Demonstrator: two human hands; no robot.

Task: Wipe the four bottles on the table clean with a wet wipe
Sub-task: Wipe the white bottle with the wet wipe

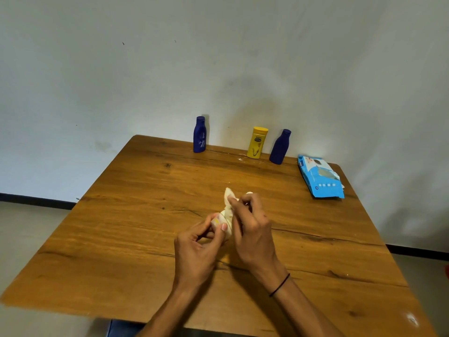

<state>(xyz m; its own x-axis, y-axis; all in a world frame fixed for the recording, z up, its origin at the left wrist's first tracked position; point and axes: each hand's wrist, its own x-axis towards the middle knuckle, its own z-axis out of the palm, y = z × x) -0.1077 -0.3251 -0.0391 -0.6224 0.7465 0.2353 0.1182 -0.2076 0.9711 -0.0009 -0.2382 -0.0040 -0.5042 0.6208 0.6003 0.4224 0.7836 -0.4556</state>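
While the left hand (194, 246) pinches the base of a small pale bottle (218, 221) lying lengthwise away from the person, the right hand (250, 224) grips the wet wipe (229, 210) round its far end, three bottles standing well beyond both sets of fingers.

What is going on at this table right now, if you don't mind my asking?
A person is wiping a small pale bottle: the left hand grips it while the right hand rubs a wet wipe over it. Two blue bottles and a yellow bottle stand along the far edge, beside the wipes pack.
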